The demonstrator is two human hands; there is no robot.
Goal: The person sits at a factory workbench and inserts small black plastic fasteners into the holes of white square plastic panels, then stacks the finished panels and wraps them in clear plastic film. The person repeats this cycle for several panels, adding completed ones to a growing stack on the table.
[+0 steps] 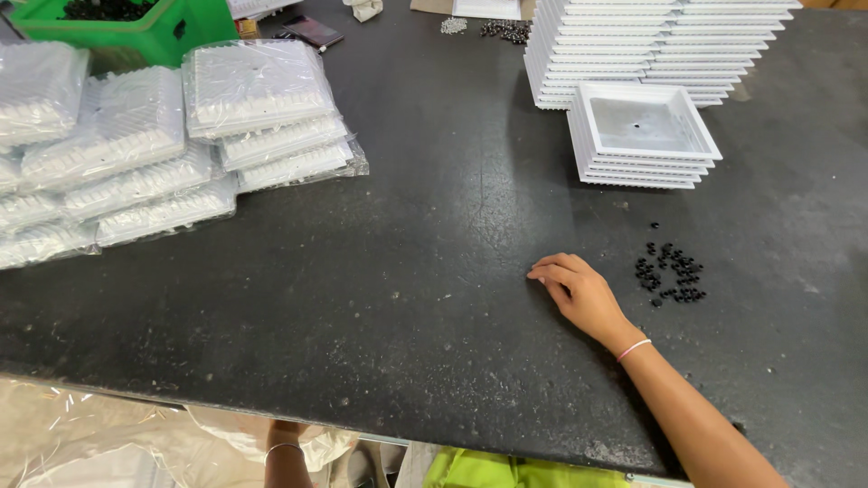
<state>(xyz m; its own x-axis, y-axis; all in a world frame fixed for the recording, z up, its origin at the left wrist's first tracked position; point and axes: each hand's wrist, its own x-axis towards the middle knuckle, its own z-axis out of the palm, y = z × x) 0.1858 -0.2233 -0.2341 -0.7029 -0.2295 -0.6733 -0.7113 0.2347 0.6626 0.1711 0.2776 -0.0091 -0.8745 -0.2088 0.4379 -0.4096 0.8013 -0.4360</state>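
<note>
While the right hand (581, 291) rests palm-down on the tabletop (407, 271), its fingers lie loosely curled against the surface and grip nothing. Surface: dark, speckled, stone-like slab, worn and scuffed, front edge visible at bottom of view. One pink band on the right wrist.

Small black beads (671, 274): one loose cluster just to the right of the hand, near but not touching; too small and crowded to count exactly. One stray bead sits just above the cluster.

White square trays (644, 126): one short stack in front, about six high, well beyond the hand; behind it a taller stack (651, 45), with too many layers to count.

Clear plastic bags of white parts (262, 99): far left, piled overlapping, roughly eight visible.

One green crate (136, 32) top left, holding dark pieces. One dark phone (312, 32) lying flat beside it. A second bead pile (506, 30) at the far edge.

Left hand (287, 432): below the table edge against crumpled clear plastic; only the wrist shows, so finger state cannot be told.
</note>
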